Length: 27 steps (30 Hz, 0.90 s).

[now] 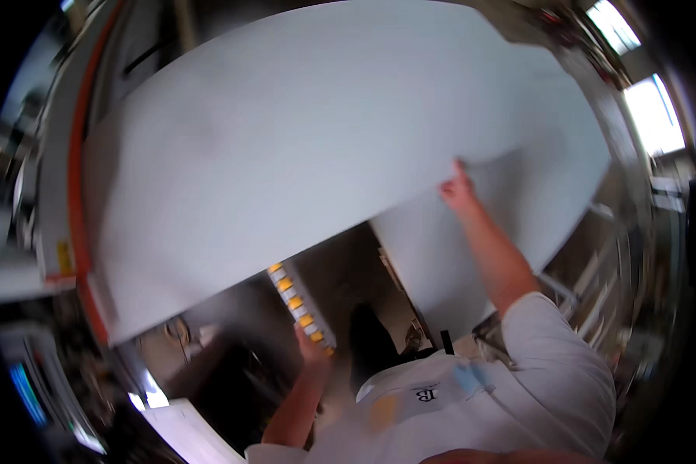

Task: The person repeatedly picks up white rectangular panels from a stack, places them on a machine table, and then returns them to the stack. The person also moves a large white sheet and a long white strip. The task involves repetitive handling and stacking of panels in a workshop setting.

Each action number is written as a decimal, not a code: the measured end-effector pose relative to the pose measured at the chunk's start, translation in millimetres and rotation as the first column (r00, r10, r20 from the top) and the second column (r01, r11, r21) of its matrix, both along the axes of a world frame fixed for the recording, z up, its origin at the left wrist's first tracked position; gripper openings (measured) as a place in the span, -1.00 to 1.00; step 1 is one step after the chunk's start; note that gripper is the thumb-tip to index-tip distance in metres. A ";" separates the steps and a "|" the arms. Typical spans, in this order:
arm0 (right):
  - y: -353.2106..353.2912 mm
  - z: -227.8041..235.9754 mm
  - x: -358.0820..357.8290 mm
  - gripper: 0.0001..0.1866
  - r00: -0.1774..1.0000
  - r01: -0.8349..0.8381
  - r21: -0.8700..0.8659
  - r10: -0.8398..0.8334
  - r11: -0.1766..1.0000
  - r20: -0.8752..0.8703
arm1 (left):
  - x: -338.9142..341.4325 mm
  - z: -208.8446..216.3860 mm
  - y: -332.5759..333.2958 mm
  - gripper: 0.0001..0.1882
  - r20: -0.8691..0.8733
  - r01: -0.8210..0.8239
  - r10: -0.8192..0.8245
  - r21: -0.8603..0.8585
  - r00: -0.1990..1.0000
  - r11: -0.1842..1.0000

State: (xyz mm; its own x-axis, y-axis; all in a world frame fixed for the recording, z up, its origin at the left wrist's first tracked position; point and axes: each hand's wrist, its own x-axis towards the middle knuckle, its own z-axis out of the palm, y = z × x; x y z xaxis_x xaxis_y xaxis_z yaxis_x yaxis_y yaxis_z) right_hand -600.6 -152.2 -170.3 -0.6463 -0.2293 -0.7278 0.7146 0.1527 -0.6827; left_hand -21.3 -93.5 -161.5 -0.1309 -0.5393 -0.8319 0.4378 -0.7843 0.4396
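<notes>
A large pale grey-white sheet [301,147] fills most of the view, and a second pale panel [433,271] lies at its near right edge. My right hand [458,187] is over the seam between them, fingers apart and one stretched forward, with nothing seen in it. The picture is smeared there, so firm contact is unclear. A strip of yellow and white rollers [295,300] runs toward me from the sheet's near edge. At its near end is my left hand [312,348], low beside the rollers. Its fingers are mostly hidden, and its grip cannot be made out.
A long machine beam with an orange edge [80,155] borders the sheet on the left. A lit screen [28,393] stands at lower left, near a white panel [189,429]. Metal frames and racks [595,309] crowd the right side, under bright windows [653,116].
</notes>
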 end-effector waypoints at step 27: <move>712.1 -132.3 298.8 -0.43 0.961 -0.111 0.641 0.246 0.760 -0.126 | -120.9 52.7 -18.7 -0.59 0.715 0.788 -0.337 -0.585 0.612 0.192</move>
